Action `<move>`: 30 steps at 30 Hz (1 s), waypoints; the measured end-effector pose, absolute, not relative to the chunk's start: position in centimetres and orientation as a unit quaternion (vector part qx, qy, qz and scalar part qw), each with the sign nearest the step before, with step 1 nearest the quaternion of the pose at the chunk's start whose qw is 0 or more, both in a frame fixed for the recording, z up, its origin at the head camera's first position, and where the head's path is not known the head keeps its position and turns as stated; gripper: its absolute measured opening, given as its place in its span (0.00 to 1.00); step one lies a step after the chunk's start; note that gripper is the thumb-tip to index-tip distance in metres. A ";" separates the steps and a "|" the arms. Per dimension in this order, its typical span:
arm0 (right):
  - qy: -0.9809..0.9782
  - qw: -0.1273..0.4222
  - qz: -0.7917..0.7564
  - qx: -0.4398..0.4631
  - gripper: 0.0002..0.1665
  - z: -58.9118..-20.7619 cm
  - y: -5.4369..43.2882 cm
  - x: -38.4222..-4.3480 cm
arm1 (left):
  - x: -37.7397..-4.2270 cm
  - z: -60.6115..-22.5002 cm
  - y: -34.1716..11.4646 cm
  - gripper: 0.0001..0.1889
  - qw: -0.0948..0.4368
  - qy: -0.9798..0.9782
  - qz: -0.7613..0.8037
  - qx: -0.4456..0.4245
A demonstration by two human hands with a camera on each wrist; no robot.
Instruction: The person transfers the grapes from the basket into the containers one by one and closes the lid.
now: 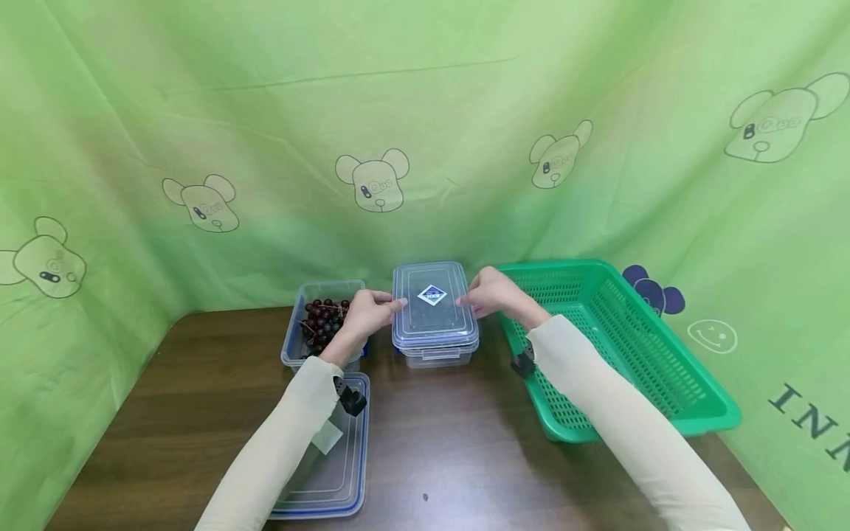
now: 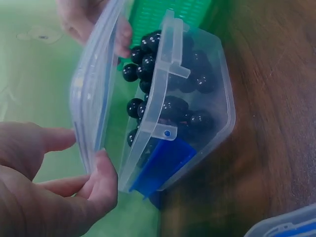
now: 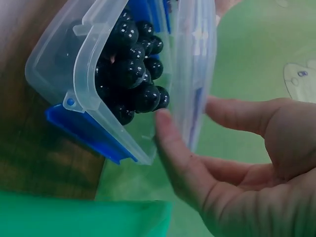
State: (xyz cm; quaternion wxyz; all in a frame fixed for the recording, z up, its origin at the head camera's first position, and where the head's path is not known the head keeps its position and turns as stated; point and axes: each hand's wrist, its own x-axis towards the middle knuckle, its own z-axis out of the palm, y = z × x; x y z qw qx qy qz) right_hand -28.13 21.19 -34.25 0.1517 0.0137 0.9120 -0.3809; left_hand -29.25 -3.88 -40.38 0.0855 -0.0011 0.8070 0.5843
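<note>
A clear lid (image 1: 432, 323) with a blue-edged rim and a diamond-shaped label is held between both hands. My left hand (image 1: 367, 313) pinches its left edge, thumb on one face and fingers on the other. At the opposite edge, my right hand (image 1: 494, 293) pinches it the same way. Below sits a clear plastic container (image 1: 438, 362), with a gap between its rim and the lid in both wrist views. Dark round grapes (image 2: 148, 64) fill it, some rising above the rim. Blue side clips (image 2: 165, 165) hang folded down on the container.
Left of it, another clear container (image 1: 290, 343) holds dark red grapes (image 1: 324, 321), partly behind my left hand. A larger blue-rimmed lid (image 1: 345, 472) lies on the table under my left forearm. A green plastic basket (image 1: 704, 413) stands at the right, and a green curtain (image 1: 451, 184) hangs behind.
</note>
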 end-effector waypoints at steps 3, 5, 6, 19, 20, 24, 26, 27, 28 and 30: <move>0.935 0.140 -0.326 0.008 0.15 -34.3 20.6 -28.3 | -29.3 -40.5 -3.6 0.25 0.067 0.837 0.543 0.016; 0.945 0.134 -0.297 -0.002 0.16 -34.2 20.2 -28.4 | -29.3 -40.4 -3.5 0.24 0.061 0.847 0.527 0.021; 0.949 0.132 -0.287 -0.008 0.14 -34.2 19.9 -28.4 | -29.3 -40.4 -3.5 0.24 0.059 0.852 0.520 0.019; 0.968 0.147 -0.201 -0.028 0.13 -34.5 18.3 -29.3 | -29.4 -40.8 -3.3 0.20 0.044 0.876 0.480 0.001; 0.969 0.146 -0.198 -0.027 0.12 -34.6 18.3 -29.4 | -29.4 -40.9 -3.3 0.18 0.043 0.878 0.476 0.004; 0.968 0.148 -0.200 -0.030 0.06 -34.8 18.6 -29.3 | -29.4 -41.3 -3.0 0.13 0.038 0.882 0.470 0.009; 0.968 0.147 -0.200 -0.030 0.07 -34.8 18.8 -29.3 | -29.5 -41.4 -2.8 0.11 0.037 0.883 0.468 0.009; 0.968 0.148 -0.200 -0.030 0.08 -34.8 18.8 -29.3 | -29.5 -41.4 -2.7 0.11 0.037 0.883 0.468 0.008; 0.968 0.150 -0.201 -0.029 0.08 -34.8 18.9 -29.3 | -29.6 -41.4 -2.7 0.11 0.037 0.883 0.468 0.006; 0.967 0.155 -0.201 -0.029 0.11 -34.8 19.0 -29.5 | -29.7 -41.4 -2.6 0.11 0.039 0.884 0.467 0.003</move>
